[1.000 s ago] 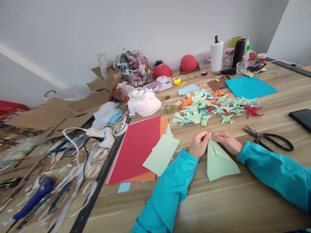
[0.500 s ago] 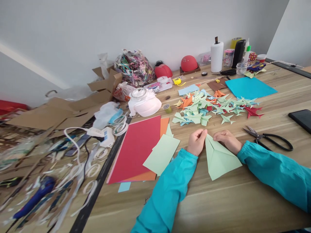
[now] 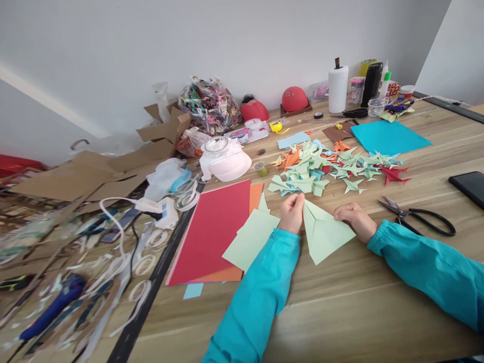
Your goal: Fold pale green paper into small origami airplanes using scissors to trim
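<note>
A light green sheet of paper point(image 3: 324, 233), creased and folded to a narrow tip at the top, is held up just over the wooden table. My left hand point(image 3: 292, 212) pinches it at the tip. At its right edge my right hand point(image 3: 355, 220) has fingers closed along the side. Beyond both hands lies a pile of folded paper pieces point(image 3: 308, 164) in green, orange, blue and red. Left of my left hand are light green paper sheets point(image 3: 251, 242), partly over a red sheet point(image 3: 215, 227) and an orange one.
Black-handled scissors point(image 3: 423, 214) and a phone point(image 3: 469, 186) lie to the right. Blue paper point(image 3: 391, 136) rests farther back. Across the black table edge strip, cords, a power strip point(image 3: 166, 213) and a blue glue gun point(image 3: 56, 307) clutter the left side.
The green paper has shifted left with my left hand and turned slightly. My right hand stays almost in place, its grip now farther from the tip, on the right edge.
</note>
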